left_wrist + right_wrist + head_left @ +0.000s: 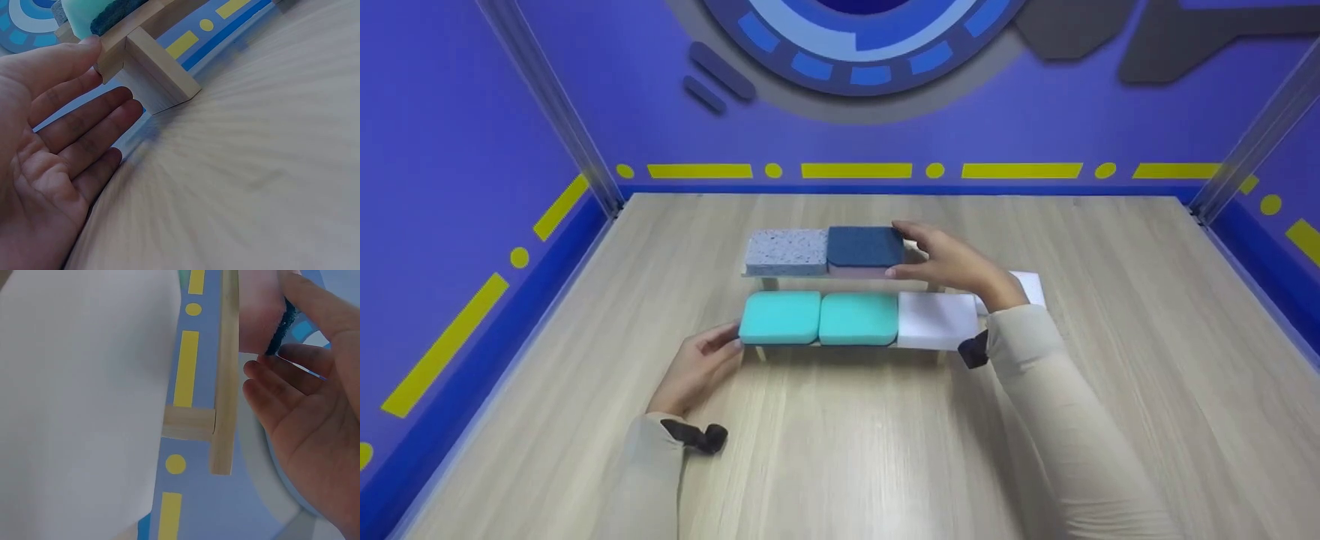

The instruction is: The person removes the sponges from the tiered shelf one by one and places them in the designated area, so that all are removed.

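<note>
My right hand [952,259] pinches a scouring sponge [865,246], pink foam with a dark blue pad on top, at the right of the back wooden stand. Its other fingers spread below the sponge, past the stand's board [226,371]. To its left sits a speckled grey sponge [786,251]. On the front stand lie a left turquoise sponge [780,318], a right turquoise sponge [859,319] and a white sponge block [936,320]. My left hand [697,367], fingers nearly straight, has thumb and forefinger tips at the front stand's left end [115,61].
Another white block [1030,289] shows partly behind my right forearm. Both stands rest on legs, such as the front stand's wooden leg [163,64], on a pale wood table [825,450]. Blue panels [607,112] wall in the back and sides.
</note>
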A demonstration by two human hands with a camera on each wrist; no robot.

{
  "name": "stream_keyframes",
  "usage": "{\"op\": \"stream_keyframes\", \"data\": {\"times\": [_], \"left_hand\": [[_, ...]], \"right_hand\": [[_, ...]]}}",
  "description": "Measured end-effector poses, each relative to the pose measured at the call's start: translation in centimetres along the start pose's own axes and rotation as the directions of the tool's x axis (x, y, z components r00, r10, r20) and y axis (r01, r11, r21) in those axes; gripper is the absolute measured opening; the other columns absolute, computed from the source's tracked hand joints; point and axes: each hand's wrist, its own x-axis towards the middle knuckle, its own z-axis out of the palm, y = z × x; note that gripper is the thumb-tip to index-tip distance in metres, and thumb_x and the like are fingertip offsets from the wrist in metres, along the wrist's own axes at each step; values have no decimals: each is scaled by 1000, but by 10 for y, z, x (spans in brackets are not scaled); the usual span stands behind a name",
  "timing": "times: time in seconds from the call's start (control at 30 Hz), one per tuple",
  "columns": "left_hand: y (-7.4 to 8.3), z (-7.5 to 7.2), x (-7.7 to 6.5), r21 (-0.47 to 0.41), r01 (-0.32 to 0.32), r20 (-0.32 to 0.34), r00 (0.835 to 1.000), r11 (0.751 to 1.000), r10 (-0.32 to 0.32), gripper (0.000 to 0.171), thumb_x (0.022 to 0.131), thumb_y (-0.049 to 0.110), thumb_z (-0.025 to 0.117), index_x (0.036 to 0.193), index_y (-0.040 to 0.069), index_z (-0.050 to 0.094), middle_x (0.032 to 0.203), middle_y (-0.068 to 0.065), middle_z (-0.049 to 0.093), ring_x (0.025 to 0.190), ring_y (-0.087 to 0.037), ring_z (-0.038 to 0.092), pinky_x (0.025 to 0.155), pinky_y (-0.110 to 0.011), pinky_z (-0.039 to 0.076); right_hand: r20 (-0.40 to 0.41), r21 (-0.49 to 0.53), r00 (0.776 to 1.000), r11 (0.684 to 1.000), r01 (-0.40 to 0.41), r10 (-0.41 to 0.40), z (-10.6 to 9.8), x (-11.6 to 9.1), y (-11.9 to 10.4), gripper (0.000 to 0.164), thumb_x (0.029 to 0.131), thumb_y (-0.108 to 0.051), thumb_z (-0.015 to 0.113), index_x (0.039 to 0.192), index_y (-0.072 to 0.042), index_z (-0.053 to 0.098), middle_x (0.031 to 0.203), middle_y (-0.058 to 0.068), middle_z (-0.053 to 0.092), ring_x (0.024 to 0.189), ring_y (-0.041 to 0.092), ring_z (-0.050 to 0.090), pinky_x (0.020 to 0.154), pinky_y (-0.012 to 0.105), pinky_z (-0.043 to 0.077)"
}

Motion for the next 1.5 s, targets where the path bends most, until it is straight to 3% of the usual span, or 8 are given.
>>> {"op": "stream_keyframes", "data": {"times": [0.23, 0.67, 0.93, 1.17, 1.5], "left_hand": [[3, 2, -1, -36, 3, -6, 1000, 999, -4, 47, 92, 17, 65, 134, 0, 53, 139, -15, 54, 131, -23, 47, 100, -17, 46], [4, -2, 2, 39, -12, -2, 1000, 999, 12, 47, 93, 21, 64, 135, 3, 53, 140, -13, 53, 133, -22, 46, 104, -15, 41], [4, -1, 2, 20, -13, -1, 1000, 1000, 13, 48, 93, 22, 65, 135, 3, 53, 140, -12, 53, 133, -21, 47, 103, -15, 42], [3, 1, 2, -73, -13, -11, 1000, 997, 12, 45, 93, 12, 64, 134, -3, 52, 139, -18, 53, 128, -20, 50, 102, -17, 45], [1, 2, 0, -52, 0, -15, 1000, 999, -1, 45, 93, 12, 64, 134, -3, 52, 138, -18, 53, 128, -23, 50, 101, -17, 45]], "right_hand": [[-10, 30, 1000, 999, 18, -17, 2, 0, 0, 77, 89, -33, 68, 151, -7, 29, 157, 15, 27, 141, 34, 33, 115, 46, 33], [-39, 35, 998, 998, 48, -47, 2, 2, 0, 72, 90, -27, 68, 149, -6, 34, 156, 15, 29, 141, 36, 33, 115, 46, 34], [-54, 15, 997, 998, 53, -52, 1, 1, 0, 71, 89, -26, 69, 148, -5, 35, 156, 15, 29, 140, 37, 35, 114, 45, 35], [-81, 7, 992, 996, 94, -93, 1, -2, 2, 70, 88, -20, 70, 147, -1, 36, 154, 19, 31, 139, 35, 37, 113, 43, 37], [-71, 48, 996, 997, 55, -51, -3, -7, 8, 72, 89, -24, 69, 148, -2, 33, 156, 17, 27, 140, 36, 35, 114, 45, 35]]}}
